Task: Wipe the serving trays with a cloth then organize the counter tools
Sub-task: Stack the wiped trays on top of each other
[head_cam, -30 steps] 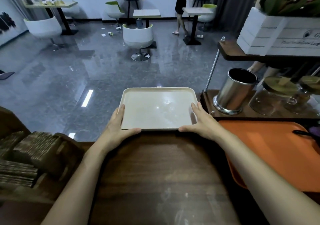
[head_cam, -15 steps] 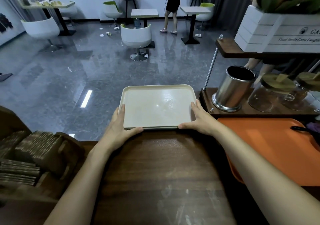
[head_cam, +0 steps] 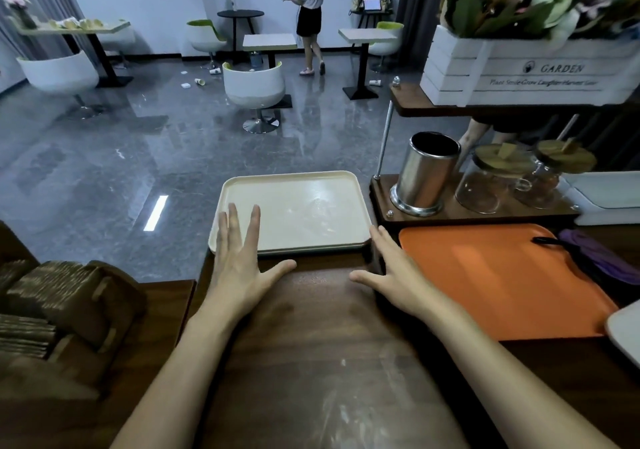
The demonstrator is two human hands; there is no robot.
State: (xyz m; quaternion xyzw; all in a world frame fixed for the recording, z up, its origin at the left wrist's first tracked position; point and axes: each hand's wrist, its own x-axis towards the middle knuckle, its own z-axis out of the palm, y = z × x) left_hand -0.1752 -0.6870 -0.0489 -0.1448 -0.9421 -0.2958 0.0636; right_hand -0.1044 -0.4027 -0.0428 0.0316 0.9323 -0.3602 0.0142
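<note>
While both forearms reach forward over the dark wooden counter, the two hands are open and hold nothing. At the near left stands a wooden holder with stacks of brown paper, a little blurred. The left hand has straight, spread fingers. Its fingertips lie over the near left part of the cream tray, and its thumb points to the right above the counter. Whether the fingers touch the tray or only hover over it cannot be told. The right hand is flat too, with the thumb spread to the left. Its fingers are at the near right corner of the cream tray, between this tray and the orange tray.

The cream tray lies flat at the far edge of the counter. The orange tray lies just to the right of it, and a purple cloth rests on its far right corner. Behind the orange tray a wooden stand carries a steel cup and two glass jars with wooden lids. On the upper shelf of the stand sits a white crate with flowers. Far behind, in the room with white chairs and small tables, a person stands near the wall.
</note>
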